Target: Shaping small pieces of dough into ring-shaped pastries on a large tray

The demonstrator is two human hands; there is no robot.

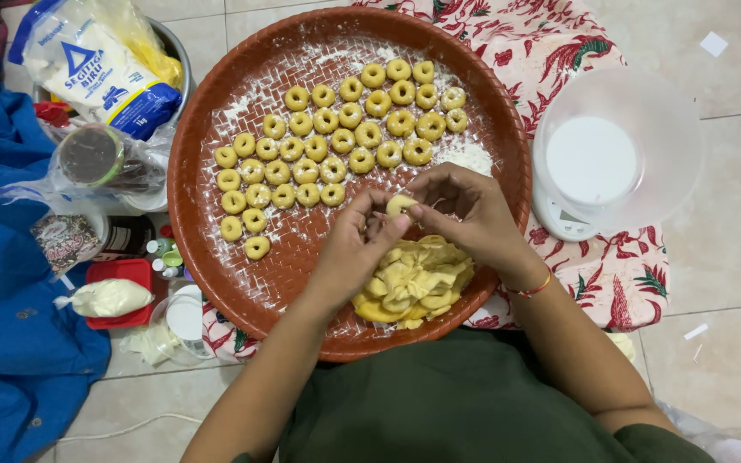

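Over the lower middle of a round woven tray [207, 257], both hands meet around one small piece of dough [400, 204]. The left hand [355, 249] comes in from seven o'clock, its thumb and fingertips pinching the piece from the left; the right hand [469, 214], wearing a thin red wristband [532, 290], curls over it from four o'clock and grips it from the right. So both hands are closed on that one small piece, held just above the tray's floured surface.

Directly below the hands, at six o'clock on the tray, lies a heap of yellow dough strips [413, 283], touching the tray's inner wall. From nine o'clock up to one o'clock, rows of shaped dough rings [336, 141] lie close together on the flour, well apart from the heap.

At three o'clock, just beside the tray, a white kitchen scale [559, 219] carries a clear bowl [645, 111] with white powder in it. At ten o'clock a metal bowl [175, 47] holds a flour bag [96, 64]. A red container [122, 274] with a small bag of dough on it sits at eight o'clock, next to a blue cloth [2, 343]. A red patterned cloth [619, 274] lies under the tray and scale.
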